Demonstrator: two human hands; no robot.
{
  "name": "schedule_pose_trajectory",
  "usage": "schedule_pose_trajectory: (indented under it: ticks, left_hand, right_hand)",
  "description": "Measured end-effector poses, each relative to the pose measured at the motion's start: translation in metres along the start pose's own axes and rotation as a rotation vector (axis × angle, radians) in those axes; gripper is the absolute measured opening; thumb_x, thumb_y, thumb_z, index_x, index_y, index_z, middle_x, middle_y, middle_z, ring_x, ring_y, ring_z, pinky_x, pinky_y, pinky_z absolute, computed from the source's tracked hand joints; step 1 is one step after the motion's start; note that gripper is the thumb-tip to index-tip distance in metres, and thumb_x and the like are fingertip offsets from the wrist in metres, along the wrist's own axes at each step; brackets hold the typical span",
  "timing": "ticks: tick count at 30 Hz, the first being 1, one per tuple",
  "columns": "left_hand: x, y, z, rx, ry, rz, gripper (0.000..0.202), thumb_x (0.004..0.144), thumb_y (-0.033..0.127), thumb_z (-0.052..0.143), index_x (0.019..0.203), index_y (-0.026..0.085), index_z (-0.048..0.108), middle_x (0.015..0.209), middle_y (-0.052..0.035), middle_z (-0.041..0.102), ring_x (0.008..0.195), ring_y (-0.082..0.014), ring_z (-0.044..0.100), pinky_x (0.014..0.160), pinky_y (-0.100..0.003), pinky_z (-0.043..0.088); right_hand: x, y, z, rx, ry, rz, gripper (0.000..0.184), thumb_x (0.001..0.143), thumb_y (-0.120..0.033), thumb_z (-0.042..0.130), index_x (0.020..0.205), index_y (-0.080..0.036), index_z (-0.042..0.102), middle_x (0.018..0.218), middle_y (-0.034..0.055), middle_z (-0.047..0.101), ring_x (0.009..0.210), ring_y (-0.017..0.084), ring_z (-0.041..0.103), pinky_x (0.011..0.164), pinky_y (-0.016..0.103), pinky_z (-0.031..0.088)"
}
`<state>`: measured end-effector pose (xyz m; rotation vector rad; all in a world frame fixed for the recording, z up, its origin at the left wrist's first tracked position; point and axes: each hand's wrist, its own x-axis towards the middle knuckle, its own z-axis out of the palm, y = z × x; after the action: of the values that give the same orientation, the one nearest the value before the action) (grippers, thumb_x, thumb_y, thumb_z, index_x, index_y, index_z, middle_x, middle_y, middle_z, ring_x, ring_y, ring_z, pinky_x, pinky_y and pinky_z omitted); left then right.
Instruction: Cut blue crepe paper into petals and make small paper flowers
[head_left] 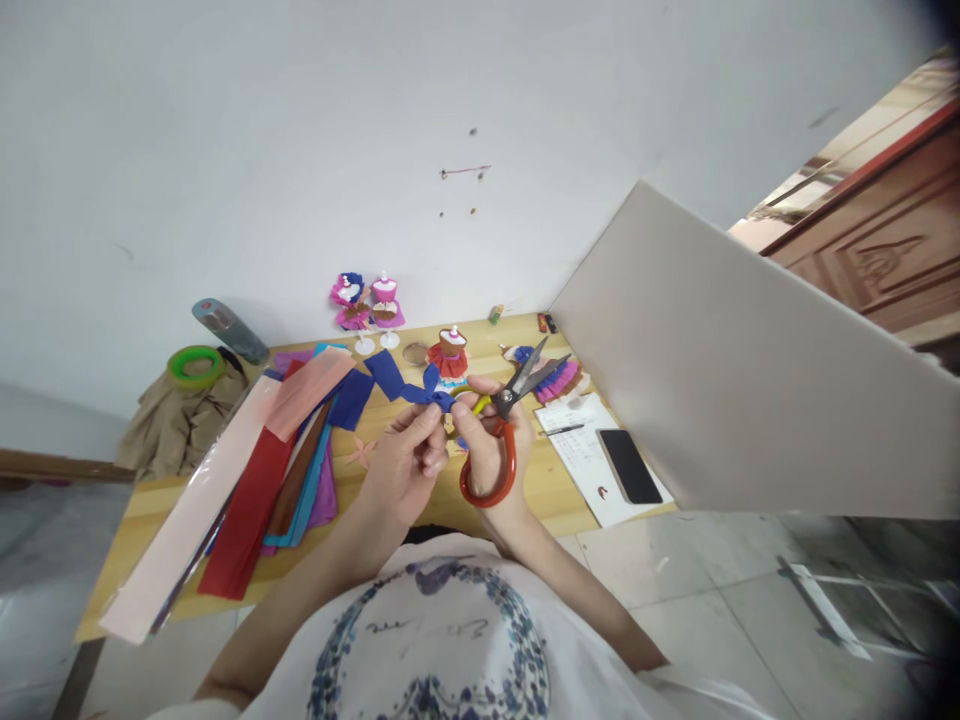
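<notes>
Pinching a bunched blue strip [430, 386], left fingers [422, 428] sit beside right fingers [468, 424] holding scissors [507, 397], blades apart.

A dark blue strip [384, 374] of thin, matte material is held up between the fingertips of the left hand [409, 455] and the right hand [491, 455]. Its free end is flat, wide and squarish, extending toward the upper left. Nearer the fingertips it narrows and looks creased and gathered, with a small pointed fold standing upward; whether it is knotted cannot be told. A pair of scissors [507, 397] rests in the right hand, its dark metal blades parted in a narrow V and pointing up and to the right. One handle loop is yellow, partly hidden by fingers; the other, orange-red, hangs lower, against the thumb side.
</notes>
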<state>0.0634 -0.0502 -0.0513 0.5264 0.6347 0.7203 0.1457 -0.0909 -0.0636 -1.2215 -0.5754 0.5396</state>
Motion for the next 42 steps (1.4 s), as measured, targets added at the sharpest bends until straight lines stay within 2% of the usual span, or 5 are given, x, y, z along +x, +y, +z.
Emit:
schedule_pose_trajectory:
  ticks: [13,22,30,34,42]
  left_hand:
    - [-0.001,0.002,0.003,-0.055,0.081,-0.029,0.040,0.058,0.028,0.088,0.061,0.015,0.051,0.049,0.0067,0.049,0.037,-0.0014,0.038,0.035,-0.012,0.028]
    - [0.000,0.007,0.002,0.031,0.155,0.136,0.039,0.057,0.031,0.087,0.060,0.016,0.051,0.049,0.0063,0.050,0.040,-0.0025,0.040,0.037,-0.014,0.028]
    - [0.008,0.018,-0.001,0.148,0.159,0.258,0.029,0.058,0.027,0.085,0.057,0.015,0.059,0.051,0.0039,0.054,0.050,-0.0058,0.049,0.048,-0.018,0.038]
    - [0.009,0.024,-0.001,0.217,0.167,0.205,0.025,0.057,0.027,0.085,0.059,0.015,0.062,0.056,0.0005,0.062,0.054,-0.0100,0.058,0.053,-0.022,0.044]
    - [0.015,0.026,-0.003,0.312,0.196,0.224,0.025,0.056,0.027,0.084,0.057,0.013,0.063,0.056,-0.0009,0.063,0.052,-0.0101,0.059,0.056,-0.023,0.048]
  right_hand:
    - [-0.004,0.003,0.001,0.020,-0.008,0.029,0.025,0.076,-0.028,0.068,0.099,-0.022,0.062,0.073,-0.0032,0.059,0.056,0.011,0.055,0.052,0.025,0.047]
    - [-0.002,0.010,-0.004,-0.009,-0.030,-0.037,0.024,0.079,-0.032,0.068,0.099,-0.021,0.061,0.072,-0.0027,0.057,0.057,0.012,0.051,0.057,0.027,0.043]
    - [-0.002,0.017,-0.028,-0.117,-0.580,-0.025,0.046,0.087,-0.062,0.054,0.107,-0.021,0.062,0.079,0.0021,0.058,0.063,0.015,0.051,0.060,0.030,0.043]
    - [0.001,0.015,-0.032,-0.230,-0.664,-0.067,0.050,0.088,-0.065,0.049,0.109,-0.022,0.063,0.086,0.0041,0.061,0.069,0.017,0.055,0.065,0.031,0.045]
    - [0.004,0.007,-0.039,-0.391,-0.709,-0.060,0.054,0.090,-0.066,0.045,0.105,-0.019,0.065,0.070,0.0014,0.054,0.062,0.016,0.049,0.059,0.029,0.041]
